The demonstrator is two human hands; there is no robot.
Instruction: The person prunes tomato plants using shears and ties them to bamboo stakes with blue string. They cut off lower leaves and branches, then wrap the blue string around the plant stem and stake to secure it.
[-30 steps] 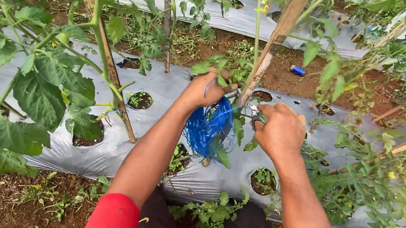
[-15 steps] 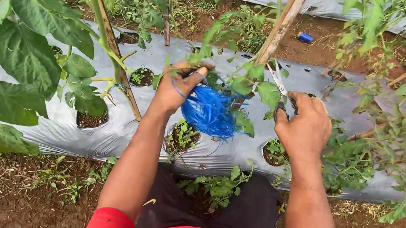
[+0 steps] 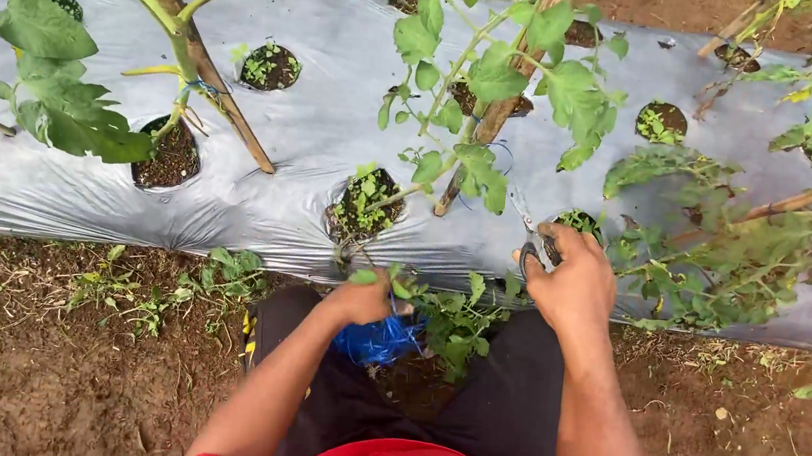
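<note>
Both hands hold tools low in front of a staked tomato plant on a plastic-mulched bed.

The left hand (image 3: 358, 301) is closed around a bundle of blue twine (image 3: 379, 341), which hangs just below its knuckles, over the dark trousers. The right hand (image 3: 573, 281) is closed on the handles of small scissors (image 3: 531, 233), whose blades point up and away from its fingers. Up and to the left of those blades leans a wooden stake (image 3: 493, 117) with the leafy tomato plant (image 3: 482, 75) against it. Silver mulch sheeting (image 3: 316, 128) lies beyond both hands, and a weed clump (image 3: 447, 313) sits between them.
</note>
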